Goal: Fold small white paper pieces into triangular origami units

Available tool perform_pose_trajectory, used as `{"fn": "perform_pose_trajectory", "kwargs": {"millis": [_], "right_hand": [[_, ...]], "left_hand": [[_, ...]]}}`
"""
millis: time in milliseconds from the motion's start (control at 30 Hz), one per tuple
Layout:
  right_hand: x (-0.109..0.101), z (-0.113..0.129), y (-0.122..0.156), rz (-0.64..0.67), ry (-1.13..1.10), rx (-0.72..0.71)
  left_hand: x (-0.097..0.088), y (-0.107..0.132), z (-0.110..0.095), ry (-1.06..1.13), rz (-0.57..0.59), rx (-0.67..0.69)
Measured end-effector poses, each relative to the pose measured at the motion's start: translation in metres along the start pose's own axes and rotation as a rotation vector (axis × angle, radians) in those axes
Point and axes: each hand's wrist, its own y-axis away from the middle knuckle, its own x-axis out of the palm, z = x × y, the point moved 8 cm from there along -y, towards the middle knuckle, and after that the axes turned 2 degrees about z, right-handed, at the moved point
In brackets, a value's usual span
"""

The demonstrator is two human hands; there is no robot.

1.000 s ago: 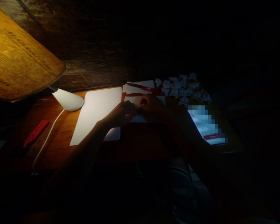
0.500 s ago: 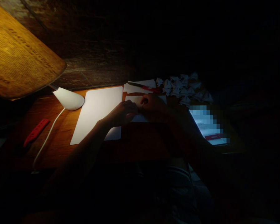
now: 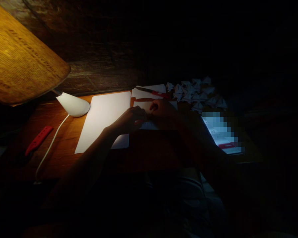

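One small sheet: white, straight-edged, partly shadowed, beneath left hand and right hand, both curled; cannot tell whether gripping anything.

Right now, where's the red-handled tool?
In the head view, the red-handled tool lies near the middle, at the back of the table, across small white sheets, just left of the folded paper pieces.
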Motion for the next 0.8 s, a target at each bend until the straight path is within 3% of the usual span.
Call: {"fn": "perform_pose_trajectory", "kwargs": {"millis": [467,800], "right_hand": [[0.003,-0.007,-0.004,-0.01,-0.05,0.015],[0.003,-0.005,-0.002,-0.01,-0.038,0.017]], "left_hand": [[-0.009,-0.002,-0.022,0.014,0.011,0.068],[-0.008,0.0,-0.016,0.036,0.059,-0.035]]}}
